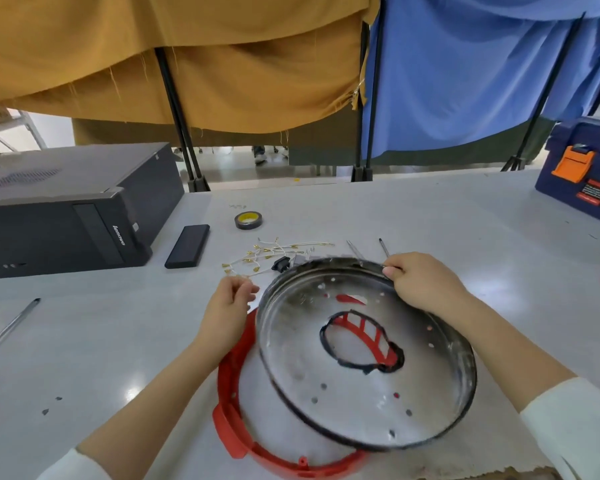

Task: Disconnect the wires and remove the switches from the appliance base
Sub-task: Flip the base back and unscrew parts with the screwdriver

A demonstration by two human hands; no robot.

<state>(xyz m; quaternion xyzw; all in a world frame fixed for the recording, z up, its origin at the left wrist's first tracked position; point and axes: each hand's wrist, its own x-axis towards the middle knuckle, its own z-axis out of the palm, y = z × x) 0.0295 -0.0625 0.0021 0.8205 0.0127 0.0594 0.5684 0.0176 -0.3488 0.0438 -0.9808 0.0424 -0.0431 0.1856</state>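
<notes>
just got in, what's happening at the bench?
A person is stripping an appliance base. The right hand grips the far rim of the metal pan, tilted over the red ring. The left hand pinches a thin wire beside the pan. Loose wires and a black switch lie on the table behind it, near a tape roll.

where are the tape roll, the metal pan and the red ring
tape roll [248, 221], head view, on its yellow core
metal pan [343, 386], head view, on its inner floor
red ring [229, 372], head view, on its left rim
</notes>
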